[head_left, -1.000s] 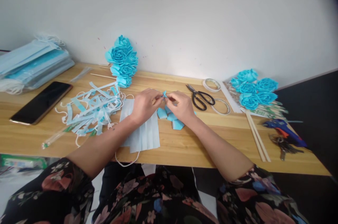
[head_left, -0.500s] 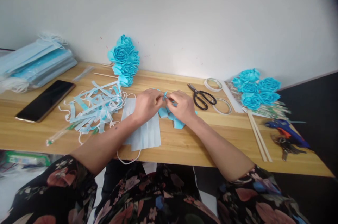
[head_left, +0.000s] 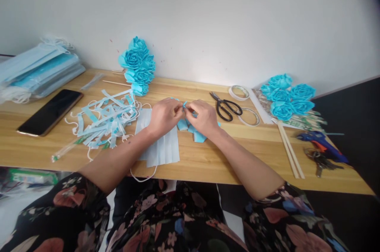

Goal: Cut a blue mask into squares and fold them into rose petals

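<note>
My left hand and my right hand meet over the middle of the wooden table, fingertips pinched together. Between them is a small piece of blue mask fabric, only its tip showing. Several cut blue fabric pieces lie below my right hand, partly hidden by it. Under my left wrist are pale blue face masks with a white ear loop hanging over the table edge. Black-handled scissors rest to the right of my right hand.
Mask trimmings are heaped left, beside a phone and stacked masks. Blue fabric roses stand at the wall; more roses lie right. Tape rolls, wooden sticks, a glue gun and keys are right.
My hands stay pinched on the small blue piece, with only slight finger movement. The whole view has shifted a little; the things on the table keep their places.
</note>
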Demonstrator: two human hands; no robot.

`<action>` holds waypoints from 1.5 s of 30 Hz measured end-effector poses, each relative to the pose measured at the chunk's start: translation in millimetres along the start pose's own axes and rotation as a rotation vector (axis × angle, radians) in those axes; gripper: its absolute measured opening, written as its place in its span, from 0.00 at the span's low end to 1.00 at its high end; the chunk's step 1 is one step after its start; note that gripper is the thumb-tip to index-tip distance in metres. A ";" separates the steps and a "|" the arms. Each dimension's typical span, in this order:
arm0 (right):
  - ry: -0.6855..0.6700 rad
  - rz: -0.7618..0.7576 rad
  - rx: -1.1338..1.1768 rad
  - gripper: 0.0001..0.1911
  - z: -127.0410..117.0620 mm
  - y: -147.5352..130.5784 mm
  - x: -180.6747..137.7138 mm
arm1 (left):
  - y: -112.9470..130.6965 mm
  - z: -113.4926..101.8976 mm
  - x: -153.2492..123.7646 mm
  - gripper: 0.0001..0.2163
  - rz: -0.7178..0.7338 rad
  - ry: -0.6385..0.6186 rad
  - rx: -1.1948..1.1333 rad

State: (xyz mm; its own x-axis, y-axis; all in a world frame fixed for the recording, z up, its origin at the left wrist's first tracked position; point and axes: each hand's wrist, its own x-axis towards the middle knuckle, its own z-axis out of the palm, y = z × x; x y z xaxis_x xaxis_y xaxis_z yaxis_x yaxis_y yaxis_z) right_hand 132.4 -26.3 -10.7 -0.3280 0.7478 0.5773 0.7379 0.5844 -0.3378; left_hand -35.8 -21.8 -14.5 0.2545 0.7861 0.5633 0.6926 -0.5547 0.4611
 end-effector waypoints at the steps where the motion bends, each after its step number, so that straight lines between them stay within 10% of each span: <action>1: 0.001 -0.002 0.005 0.08 0.2 0.0 -0.3 | 0.5 -0.1 0.3 0.08 -0.008 -0.004 0.003; 29: 0.002 0.349 0.428 0.09 -7.5 2.0 5.7 | -8.6 -7.2 11.4 0.11 -0.420 0.063 -0.562; 35: 0.000 0.453 0.598 0.10 -1.9 13.9 5.3 | -39.9 -33.9 27.0 0.09 -0.387 0.155 -0.133; 40: -0.019 0.458 0.634 0.11 0.3 14.0 3.8 | -74.2 -63.0 33.0 0.11 -0.476 -0.063 0.369; 45: -0.035 0.423 0.652 0.13 1.0 13.4 2.8 | -77.7 -59.0 32.7 0.12 -0.434 -0.011 0.360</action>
State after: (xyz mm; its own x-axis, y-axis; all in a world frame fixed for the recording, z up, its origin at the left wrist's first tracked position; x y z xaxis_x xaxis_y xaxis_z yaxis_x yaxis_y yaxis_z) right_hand 140.7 -16.1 -14.4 -0.1226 0.9517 0.2815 0.3121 0.3062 -0.8993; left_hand -121.1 31.0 8.6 -0.0991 0.9252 0.3663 0.9216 -0.0534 0.3844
